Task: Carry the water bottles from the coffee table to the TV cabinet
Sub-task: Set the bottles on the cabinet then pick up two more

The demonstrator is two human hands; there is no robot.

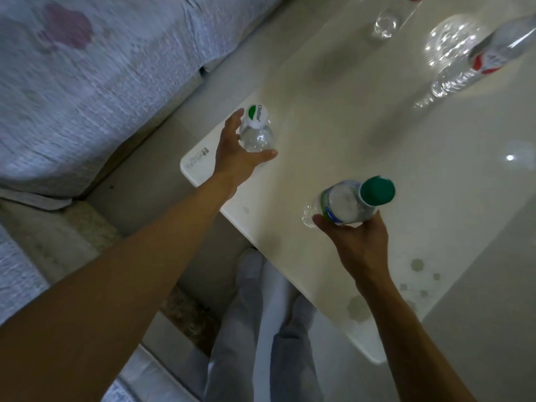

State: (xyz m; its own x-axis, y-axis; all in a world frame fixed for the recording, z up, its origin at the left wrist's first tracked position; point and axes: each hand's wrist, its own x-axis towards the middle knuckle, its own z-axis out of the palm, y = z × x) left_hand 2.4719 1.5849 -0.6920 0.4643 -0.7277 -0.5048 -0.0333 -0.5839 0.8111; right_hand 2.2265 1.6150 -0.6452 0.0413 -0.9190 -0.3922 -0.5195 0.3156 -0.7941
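Note:
A clear water bottle with a white-and-green cap (pixel 257 132) stands near the left corner of the white coffee table (pixel 362 146). My left hand (pixel 236 150) curls around its body, thumb on one side and fingers on the other. My right hand (pixel 358 242) holds a second clear bottle with a green cap (pixel 352 203) above the near side of the table. A red-labelled bottle (pixel 475 62) and another clear bottle (pixel 385 23) stand at the far end, both blurred.
A grey-covered sofa (pixel 87 82) runs along the left, with a narrow strip of floor between it and the table. My legs and feet (pixel 261 314) are at the table's near edge. Pale stickers (pixel 417 282) mark the near right part of the tabletop.

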